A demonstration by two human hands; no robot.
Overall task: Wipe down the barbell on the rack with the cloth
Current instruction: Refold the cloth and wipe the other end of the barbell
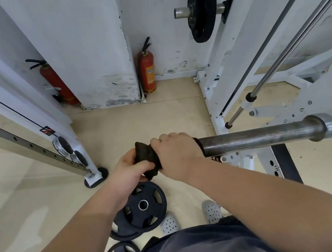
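Pale flooring (137,122) runs up to scuffed white walls, with two fire extinguishers (147,69) standing in the corner and a white rack (223,66) to your right. You stand at the free end of the barbell (262,136), which lies level on the rack and reaches toward you from the right. Your right hand (179,154) is closed around the sleeve end with the dark cloth (147,158) wrapped beneath it. Your left hand (129,172) pinches the loose bunch of cloth hanging just past the bar's tip. Both hands are therefore holding the cloth, none of it slack on the floor. Judged from this position, only the tip is covered; the long sleeve, the collar (327,125) and the shaft beyond look unwiped. Risks noted: the cloth is bunched, so a pull along the bar could slip it off the end and leave bare palm on metal. Leaning hard on this unloaded end may tip or roll the bar in its hooks. Weight plates (141,208) lie on the floor just beside your feet (212,210), a trip hazard if you step sideways along the bar.
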